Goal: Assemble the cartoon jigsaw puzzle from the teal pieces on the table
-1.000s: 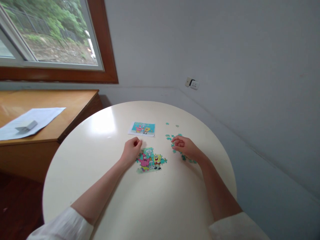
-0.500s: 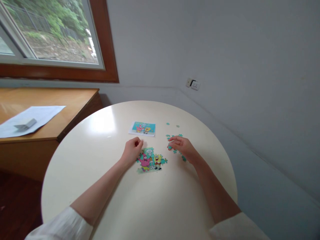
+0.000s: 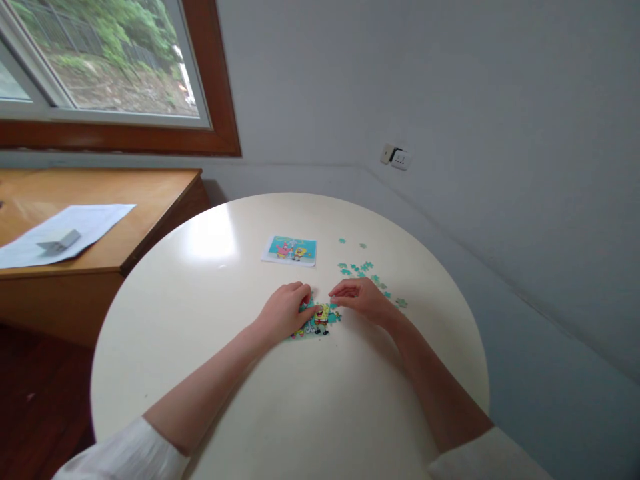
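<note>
A partly joined jigsaw puzzle (image 3: 321, 321) with cartoon figures lies flat on the white round table. My left hand (image 3: 284, 311) rests over its left part, thumb and fingers apart on the surface, hiding the pink figure. At the puzzle's upper right edge my right hand (image 3: 361, 298) pinches a small teal puzzle piece (image 3: 333, 305). The fingertips partly cover this piece, and I cannot tell whether it touches the joined part. Several loose puzzle pieces (image 3: 361, 274) are scattered just beyond and to the right of my right hand.
A picture card (image 3: 294, 251) of the same cartoon lies behind the puzzle. Two stray pieces lie farther back. The round table (image 3: 165, 320) stands near a wall with a socket (image 3: 401, 159). A wooden desk (image 3: 165, 200) on the left holds paper (image 3: 95, 217) and a small folded object.
My right hand has moved left from the loose pieces to the puzzle's edge with a teal piece. My left hand has slid right onto the puzzle and its fingers have spread. The view has shifted slightly.
</note>
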`<state>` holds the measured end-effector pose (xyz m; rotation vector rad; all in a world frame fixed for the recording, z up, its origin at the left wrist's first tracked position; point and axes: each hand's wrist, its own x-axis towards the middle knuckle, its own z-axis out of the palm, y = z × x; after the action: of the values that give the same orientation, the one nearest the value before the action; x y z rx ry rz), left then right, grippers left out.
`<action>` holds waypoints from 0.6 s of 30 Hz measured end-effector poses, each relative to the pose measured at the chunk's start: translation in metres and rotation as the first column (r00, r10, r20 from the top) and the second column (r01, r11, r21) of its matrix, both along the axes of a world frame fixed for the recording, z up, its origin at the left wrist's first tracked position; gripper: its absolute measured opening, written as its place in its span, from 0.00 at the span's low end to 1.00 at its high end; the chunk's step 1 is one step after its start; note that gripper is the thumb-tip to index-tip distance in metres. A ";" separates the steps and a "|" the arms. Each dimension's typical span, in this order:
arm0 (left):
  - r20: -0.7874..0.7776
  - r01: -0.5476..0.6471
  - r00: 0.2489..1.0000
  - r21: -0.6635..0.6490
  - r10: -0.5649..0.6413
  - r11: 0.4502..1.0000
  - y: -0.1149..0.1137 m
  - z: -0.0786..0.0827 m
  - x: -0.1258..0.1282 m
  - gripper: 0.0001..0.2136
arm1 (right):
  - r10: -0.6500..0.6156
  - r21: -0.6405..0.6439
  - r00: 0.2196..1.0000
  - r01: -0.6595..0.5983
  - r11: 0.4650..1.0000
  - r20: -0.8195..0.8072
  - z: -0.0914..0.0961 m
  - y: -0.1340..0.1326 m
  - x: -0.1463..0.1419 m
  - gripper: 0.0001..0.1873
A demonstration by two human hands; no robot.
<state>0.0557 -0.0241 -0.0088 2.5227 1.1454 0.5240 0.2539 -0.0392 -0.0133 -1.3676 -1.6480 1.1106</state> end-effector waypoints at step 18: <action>0.024 0.116 0.993 -0.033 -0.115 0.993 -0.003 -0.007 0.004 0.08 | 0.063 0.066 0.979 -0.077 0.995 0.195 0.000 0.000 0.002 0.07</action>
<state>0.0599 -0.0268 -0.0155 2.5288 0.9853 0.4957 0.2555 -0.0394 -0.0135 -1.4155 -1.8703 0.9713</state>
